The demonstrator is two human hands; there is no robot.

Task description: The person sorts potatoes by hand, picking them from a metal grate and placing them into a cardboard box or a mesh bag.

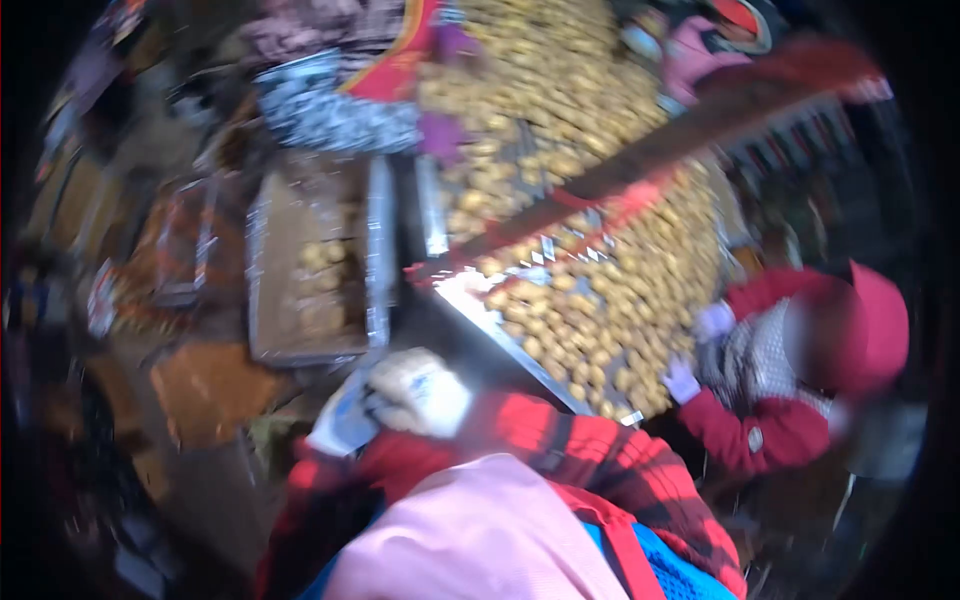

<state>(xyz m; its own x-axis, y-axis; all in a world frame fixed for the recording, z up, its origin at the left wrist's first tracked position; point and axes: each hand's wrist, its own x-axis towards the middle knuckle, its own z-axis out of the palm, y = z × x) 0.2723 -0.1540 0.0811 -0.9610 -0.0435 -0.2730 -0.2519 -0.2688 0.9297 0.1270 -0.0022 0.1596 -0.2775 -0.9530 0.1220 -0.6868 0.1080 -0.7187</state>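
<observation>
Both my hands wear white gloves with blue markings and are together in front of my body, below the box. My left hand (346,415) is on the left, partly covered by my right hand (422,390), which reaches across from the right in a red plaid sleeve. The two gloves touch, and blur hides how the fingers sit. Nearest to them is a cardboard box (262,270) lined with clear plastic, with some potatoes (322,265) inside. The metal edge (520,355) of a sorting table heaped with potatoes (610,310) runs beside my right forearm.
A long red-brown bar (640,160) spans diagonally over the potatoes. At the right, a co-worker in a red cap (882,325) has gloved hands at the table's edge. Other people work at the far side. Flattened cardboard (215,390) lies on the floor at left.
</observation>
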